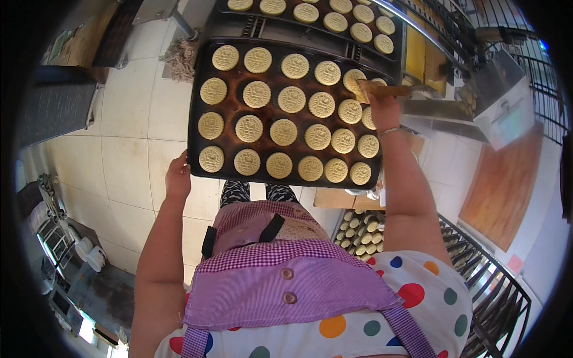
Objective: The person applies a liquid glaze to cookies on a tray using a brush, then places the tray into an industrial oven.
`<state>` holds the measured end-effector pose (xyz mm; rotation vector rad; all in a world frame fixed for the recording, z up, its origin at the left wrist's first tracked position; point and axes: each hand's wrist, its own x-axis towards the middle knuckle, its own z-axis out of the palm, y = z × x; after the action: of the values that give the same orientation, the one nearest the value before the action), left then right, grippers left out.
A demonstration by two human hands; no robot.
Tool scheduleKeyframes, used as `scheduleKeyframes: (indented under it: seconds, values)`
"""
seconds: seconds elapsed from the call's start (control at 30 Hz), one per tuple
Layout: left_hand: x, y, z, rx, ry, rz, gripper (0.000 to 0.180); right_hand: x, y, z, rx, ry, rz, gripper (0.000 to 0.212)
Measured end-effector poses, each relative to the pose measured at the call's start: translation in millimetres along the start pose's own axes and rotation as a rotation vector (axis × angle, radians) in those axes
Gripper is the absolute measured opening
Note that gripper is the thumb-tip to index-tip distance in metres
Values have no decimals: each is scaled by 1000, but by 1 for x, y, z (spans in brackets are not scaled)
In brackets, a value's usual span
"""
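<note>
A dark baking tray [236,113] lies in front of me, carrying rows of pale round stamped pastries [283,132] with scalloped edges. At its near left corner my left hand [178,176] is closed on the rim. My right hand [382,108] reaches over the right side, its fingers closed around what looks like a flat wooden brush [391,90]. The brush's tip meets the pastries in the far right part of the tray, and its handle points right. My hand and the brush partly hide the pastries under them.
Beyond the tray, a second dark tray [277,21] of similar pastries rests on a chain conveyor [253,27]. At lower right stands a metal rack [495,292] with more pastries inside. A metal box [504,98] is on the right; a mop head [179,59] is at upper left.
</note>
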<state>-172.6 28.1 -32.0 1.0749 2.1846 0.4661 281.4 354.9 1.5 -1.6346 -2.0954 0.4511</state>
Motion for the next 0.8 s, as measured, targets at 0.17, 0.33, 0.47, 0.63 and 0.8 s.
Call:
scheduleKeyframes:
  seconds: [0.17,0.33,0.47,0.63,0.8]
  values:
    - [-2,-6,5,34,4,-67,44,-104,23,-28,302,-378,47,19]
    - [-5,-14,13,34,46,-99,44,-184,14,-51,470,-696,288,26]
    - [-4,-22,16,73,70,-73,43,-61,84,-45,-26,-419,37,26]
    - [3,-2,15,168,67,-69,43,63,137,-34,74,-2,70,35]
    - [-3,3,8,209,37,-67,45,11,91,-47,-8,-167,318,37]
